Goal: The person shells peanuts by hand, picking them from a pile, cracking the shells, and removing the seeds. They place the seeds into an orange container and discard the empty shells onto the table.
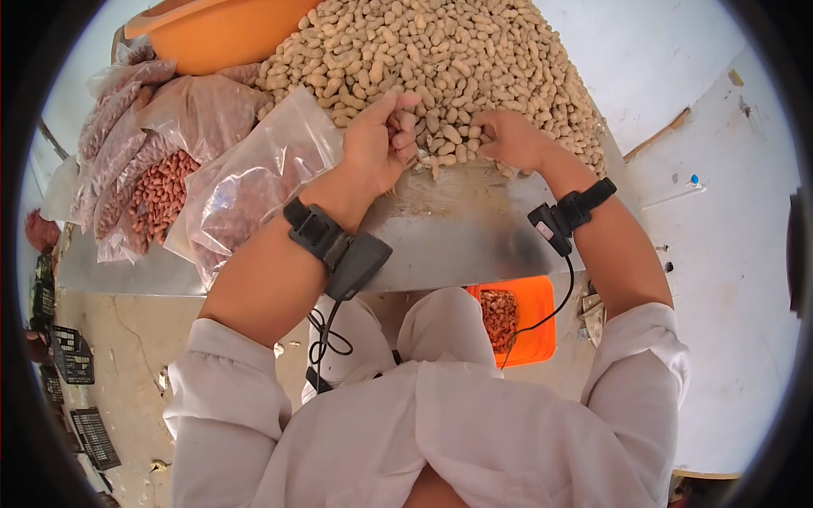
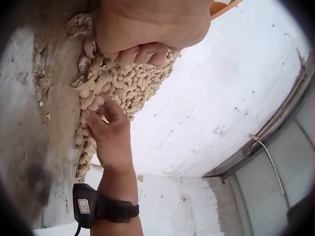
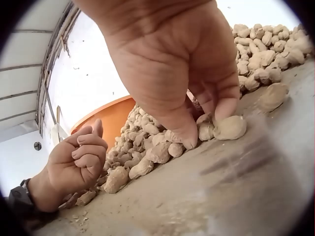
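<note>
Unshelled peanuts [image 1: 440,59] form a large heap on the metal table. At the heap's near edge, my right hand [image 1: 515,140] reaches down with thumb and fingers around a peanut [image 3: 205,129]; another peanut [image 3: 230,128] lies against the fingertips in the right wrist view. My left hand [image 1: 378,142] is held beside the heap, palm turned toward the right hand. Its lower fingers [image 3: 88,164] are folded into the palm, while thumb and index finger stick up close together. Nothing shows between them, and the inside of the palm is hidden.
Left of the heap lie a clear plastic bag [image 1: 262,169] and bags of red shelled peanuts [image 1: 158,196]. An orange basin [image 1: 222,34] stands behind them. Bits of shell lie along the table's [image 1: 457,229] near part. Below its edge is an orange tub [image 1: 535,334] with reddish contents.
</note>
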